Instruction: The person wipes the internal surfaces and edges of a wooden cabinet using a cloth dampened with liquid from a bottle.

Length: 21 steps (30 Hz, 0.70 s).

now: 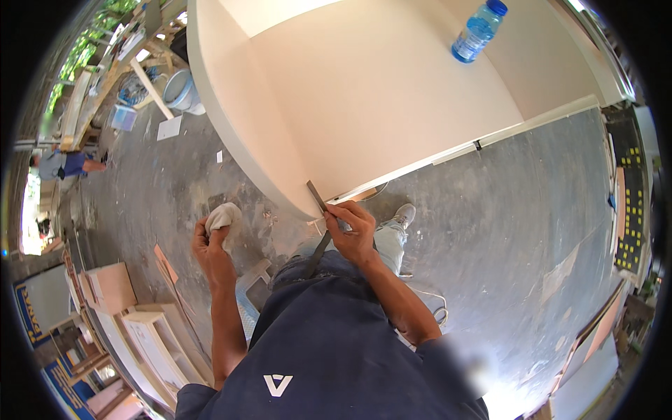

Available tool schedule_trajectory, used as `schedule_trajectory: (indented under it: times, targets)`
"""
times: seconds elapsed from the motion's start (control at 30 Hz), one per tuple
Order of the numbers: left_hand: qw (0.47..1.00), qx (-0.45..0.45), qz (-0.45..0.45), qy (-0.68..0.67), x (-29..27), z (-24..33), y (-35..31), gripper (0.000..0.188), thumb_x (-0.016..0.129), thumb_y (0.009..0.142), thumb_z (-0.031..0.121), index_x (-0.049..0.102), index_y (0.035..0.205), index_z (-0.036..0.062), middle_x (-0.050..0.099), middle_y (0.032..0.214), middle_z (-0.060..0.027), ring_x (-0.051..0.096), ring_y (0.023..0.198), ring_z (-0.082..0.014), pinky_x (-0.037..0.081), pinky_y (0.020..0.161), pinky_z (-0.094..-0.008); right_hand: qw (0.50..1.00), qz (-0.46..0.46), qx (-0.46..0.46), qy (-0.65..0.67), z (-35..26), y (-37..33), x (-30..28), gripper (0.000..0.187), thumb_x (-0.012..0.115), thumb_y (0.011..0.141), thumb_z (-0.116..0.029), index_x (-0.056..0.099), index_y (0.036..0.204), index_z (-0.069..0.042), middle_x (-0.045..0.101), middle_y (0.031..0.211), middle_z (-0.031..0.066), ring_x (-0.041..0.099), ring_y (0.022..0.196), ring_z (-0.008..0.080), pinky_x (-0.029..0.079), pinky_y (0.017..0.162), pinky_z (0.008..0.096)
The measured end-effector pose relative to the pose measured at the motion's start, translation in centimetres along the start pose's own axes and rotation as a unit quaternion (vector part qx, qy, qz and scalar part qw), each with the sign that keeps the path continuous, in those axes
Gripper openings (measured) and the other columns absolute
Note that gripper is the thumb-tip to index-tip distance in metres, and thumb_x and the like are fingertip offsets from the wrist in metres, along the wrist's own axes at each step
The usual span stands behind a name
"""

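Observation:
My left hand [211, 246] is closed around a wadded whitish cloth [225, 218], held over the floor to the left of the cabinet corner. In my right hand [355, 234] a narrow, flat, dark metal strip [316, 195] is pinched between thumb and fingers. It looks like a file or a blade; the fingers hide its lower end. Its upper end lies over the near corner of a large cream cabinet [378, 84] with a curved side panel [241, 133]. Whether the strip touches the edge, I cannot tell.
A blue-capped water bottle [478, 31] stands on the cabinet's cream surface. A bucket [182, 91] and timber frames are at the far left, near another person [63, 165]. Wooden drawer boxes [150, 336] sit at the near left. A cable [439, 308] lies on the floor behind my right arm.

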State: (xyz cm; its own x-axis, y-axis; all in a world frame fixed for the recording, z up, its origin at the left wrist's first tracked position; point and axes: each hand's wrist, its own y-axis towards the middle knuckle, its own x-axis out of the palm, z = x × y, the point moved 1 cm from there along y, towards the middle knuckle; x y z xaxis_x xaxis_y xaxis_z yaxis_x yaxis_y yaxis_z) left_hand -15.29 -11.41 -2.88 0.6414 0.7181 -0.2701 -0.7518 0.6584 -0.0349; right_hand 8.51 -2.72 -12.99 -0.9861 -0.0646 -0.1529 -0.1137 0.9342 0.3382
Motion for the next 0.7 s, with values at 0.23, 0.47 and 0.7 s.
schedule_trajectory:
  times: [0.23,0.47,0.7]
  targets:
    - [0.995,-0.049,-0.060,-0.065,0.8,-0.9,1.0,0.017,0.064,0.087,0.003,0.068,0.103,0.0024,0.066,0.095,-0.0023,0.058,0.088,-0.0101,0.045,0.083,-0.0249,0.999,-0.023,0.026,0.002,0.0,0.8,0.0,0.015,0.077,0.078,0.005,0.075,0.093,0.001,0.070,0.077,0.0101,0.069,0.066,0.0187,0.053,0.060,0.0285]
    - [0.994,-0.041,-0.069,-0.073,1.2,-0.6,1.8,0.017,0.064,0.086,0.004,0.067,0.102,0.0013,0.066,0.097,-0.0033,0.059,0.091,-0.0118,0.045,0.086,-0.0256,0.990,0.096,-0.013,-0.104,0.6,1.2,-0.8,0.015,0.076,0.077,0.006,0.074,0.092,0.001,0.067,0.072,0.0112,0.068,0.062,0.0191,0.053,0.058,0.0299]
    - [0.994,-0.039,-0.073,-0.069,0.8,-2.1,2.4,0.019,0.064,0.085,0.004,0.068,0.104,0.0009,0.065,0.097,-0.0034,0.058,0.091,-0.0124,0.044,0.088,-0.0262,0.996,0.003,-0.043,-0.084,-0.9,1.3,0.0,0.012,0.073,0.074,0.005,0.068,0.082,-0.001,0.063,0.069,0.0092,0.064,0.063,0.0248,0.051,0.056,0.0365]
